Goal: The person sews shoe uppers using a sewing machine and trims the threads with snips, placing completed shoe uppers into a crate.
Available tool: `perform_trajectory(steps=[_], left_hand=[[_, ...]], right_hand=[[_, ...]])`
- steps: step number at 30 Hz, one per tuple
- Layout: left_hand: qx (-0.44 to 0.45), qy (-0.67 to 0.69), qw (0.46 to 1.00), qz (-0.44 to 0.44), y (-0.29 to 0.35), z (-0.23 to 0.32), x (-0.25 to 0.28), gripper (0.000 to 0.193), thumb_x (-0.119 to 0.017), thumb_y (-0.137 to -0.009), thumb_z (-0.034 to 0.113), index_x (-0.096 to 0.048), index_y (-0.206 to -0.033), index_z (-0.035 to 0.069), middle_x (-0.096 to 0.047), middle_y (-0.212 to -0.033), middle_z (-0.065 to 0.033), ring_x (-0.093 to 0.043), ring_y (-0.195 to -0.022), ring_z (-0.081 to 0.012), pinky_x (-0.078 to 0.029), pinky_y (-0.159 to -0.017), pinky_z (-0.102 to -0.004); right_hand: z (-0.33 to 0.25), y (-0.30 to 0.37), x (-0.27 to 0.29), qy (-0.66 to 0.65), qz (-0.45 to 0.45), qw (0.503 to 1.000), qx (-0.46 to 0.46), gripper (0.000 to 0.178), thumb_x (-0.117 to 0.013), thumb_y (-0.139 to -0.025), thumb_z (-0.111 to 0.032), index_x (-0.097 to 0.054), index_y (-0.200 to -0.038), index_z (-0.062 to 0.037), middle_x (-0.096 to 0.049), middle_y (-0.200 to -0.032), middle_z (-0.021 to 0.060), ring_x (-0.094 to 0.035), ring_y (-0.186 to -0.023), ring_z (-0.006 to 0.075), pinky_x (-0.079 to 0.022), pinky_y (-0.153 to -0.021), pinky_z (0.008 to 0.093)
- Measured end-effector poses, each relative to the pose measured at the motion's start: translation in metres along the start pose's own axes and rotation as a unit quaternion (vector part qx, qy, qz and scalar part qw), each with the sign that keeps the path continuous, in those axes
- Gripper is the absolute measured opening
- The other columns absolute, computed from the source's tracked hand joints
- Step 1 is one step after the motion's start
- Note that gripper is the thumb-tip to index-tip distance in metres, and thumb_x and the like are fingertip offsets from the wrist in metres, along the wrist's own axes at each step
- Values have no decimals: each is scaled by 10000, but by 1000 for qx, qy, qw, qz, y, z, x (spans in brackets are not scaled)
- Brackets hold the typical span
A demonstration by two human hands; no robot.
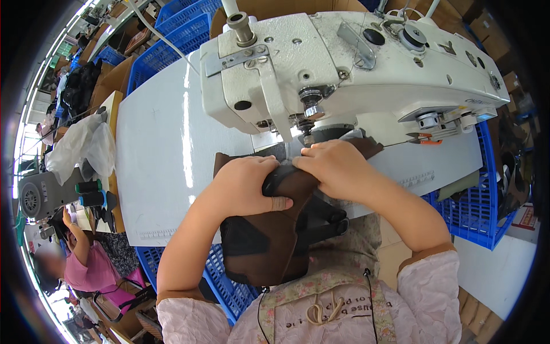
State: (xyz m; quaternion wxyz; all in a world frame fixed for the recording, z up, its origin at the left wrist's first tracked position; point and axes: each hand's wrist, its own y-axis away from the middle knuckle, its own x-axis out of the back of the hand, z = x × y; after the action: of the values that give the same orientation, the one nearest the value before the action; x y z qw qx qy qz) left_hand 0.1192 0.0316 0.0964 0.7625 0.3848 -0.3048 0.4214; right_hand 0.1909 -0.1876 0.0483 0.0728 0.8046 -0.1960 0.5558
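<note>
A dark brown piece with black trim, a shoe upper (269, 229), lies at the front edge of the grey sewing table (154, 155), its top end under the needle of a white industrial sewing machine (344, 63). My left hand (246, 186) grips the brown piece from the left, thumb across a black edge. My right hand (335, 166) presses on the piece just below the presser foot (308, 137). The lower half of the piece hangs over the table edge toward my lap.
Blue plastic crates stand behind the table (183, 28), under it (223, 286) and at the right (475, 212). Orange-handled snips (424, 139) lie by the machine base. At the left, another person in pink (86, 264) sits near a second machine and plastic bags (80, 143).
</note>
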Motion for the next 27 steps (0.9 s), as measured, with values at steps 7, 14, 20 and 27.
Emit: perform_trajectory(steps=[7, 14, 20, 27], left_hand=[[23, 1, 1000, 4, -9, -6, 7, 743, -780, -648, 515, -608, -1143, -12, -656, -1008, -196, -621, -950, -387, -486, -825, -428], [4, 19, 1000, 12, -12, -10, 6, 660, -774, -656, 507, -619, -1045, -4, -641, -912, -195, -613, -884, -394, -472, -769, -440], [13, 26, 999, 13, -15, -8, 10, 642, -779, -655, 482, -637, -1058, 3, -646, -913, -204, -616, -887, -397, -477, -772, -432], [-4, 47, 998, 36, -22, -13, 9, 525, -768, -655, 463, -643, -863, -2, -649, -811, -188, -623, -803, -382, -480, -731, -440]], right_hand=[[8, -18, 14, -12, -35, 999, -14, 313, -671, -670, -61, -616, -976, -92, -653, -851, 102, -654, -885, 293, -514, -724, 429], [12, -19, 15, -9, -12, 1000, 6, 337, -658, -656, -39, -625, -986, -97, -649, -820, 101, -650, -852, 299, -511, -702, 429], [13, -22, 18, -5, -9, 1000, 7, 344, -647, -659, -23, -634, -995, -93, -650, -812, 110, -653, -841, 303, -515, -701, 426], [17, -24, 21, 42, -29, 999, -12, 179, -663, -630, -40, -633, -806, -25, -648, -801, 132, -655, -785, 318, -518, -683, 417]])
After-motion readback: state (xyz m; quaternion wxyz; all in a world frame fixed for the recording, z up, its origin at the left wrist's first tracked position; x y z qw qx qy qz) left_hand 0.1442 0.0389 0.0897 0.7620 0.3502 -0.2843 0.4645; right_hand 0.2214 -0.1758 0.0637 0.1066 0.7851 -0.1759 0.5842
